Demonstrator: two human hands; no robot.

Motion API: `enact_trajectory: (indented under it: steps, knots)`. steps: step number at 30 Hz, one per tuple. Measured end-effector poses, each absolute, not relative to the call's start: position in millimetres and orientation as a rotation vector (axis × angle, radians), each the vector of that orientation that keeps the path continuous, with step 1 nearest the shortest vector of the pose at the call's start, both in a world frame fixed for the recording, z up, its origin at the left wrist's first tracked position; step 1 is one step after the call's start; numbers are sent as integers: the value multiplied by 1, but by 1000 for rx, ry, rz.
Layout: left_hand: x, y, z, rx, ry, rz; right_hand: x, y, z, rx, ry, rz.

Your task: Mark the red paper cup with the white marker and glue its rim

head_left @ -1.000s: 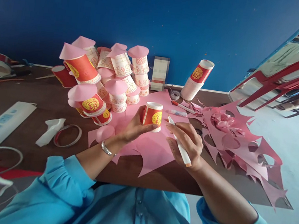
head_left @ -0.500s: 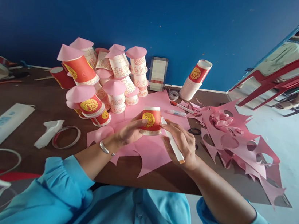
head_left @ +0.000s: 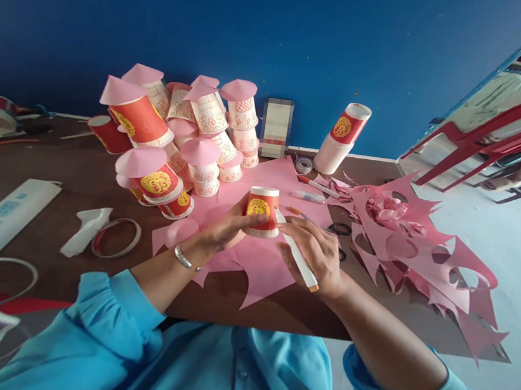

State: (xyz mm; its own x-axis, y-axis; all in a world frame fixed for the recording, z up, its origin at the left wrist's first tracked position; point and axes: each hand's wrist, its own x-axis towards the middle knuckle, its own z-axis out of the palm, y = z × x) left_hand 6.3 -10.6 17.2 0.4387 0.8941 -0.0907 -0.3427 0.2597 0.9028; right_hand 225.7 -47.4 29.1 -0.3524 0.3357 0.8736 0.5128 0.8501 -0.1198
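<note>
Red paper cup [head_left: 264, 222] grasped in left hand's [head_left: 230, 226] fingers, yellow emblem [head_left: 259, 207] unreadable. Right hand [head_left: 314, 250] fingers pinch white marker [head_left: 300, 264], tip at cup's 4 o'clock. Cup stack [head_left: 334, 153] 1 o'clock; pink offcuts [head_left: 428, 268] 3 o'clock, overhanging worktop [head_left: 71, 282] edge.

The head view is moderately lit, with soft, diffuse light and an overall cool cast. The floor [head_left: 516, 254] at the right is the palest area, while the wall [head_left: 261, 41] is deep blue, darkening toward its upper left and right of center showing a slightly lighter blue. Soft shading falls on the brown counter [head_left: 209, 290] near its front edge. Wide-angle distortion bends and stretches things toward the sides, tilting the red chair [head_left: 513, 129]. The cup stacks [head_left: 200, 161] look fairly clear, the lower corners softer, and a small upright patch [head_left: 276, 128] against the wall is pixelated beyond reading.
</note>
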Motion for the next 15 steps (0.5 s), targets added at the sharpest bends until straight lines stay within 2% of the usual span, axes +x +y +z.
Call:
enact_trajectory:
  steps: [5,15]
  knots:
    - [6,-10,13,1180,898,1016,227,-46,34,-621,-1995,-240]
    - [9,-12,17,1299,960,1064,223,-48,37,-653,-1887,-195]
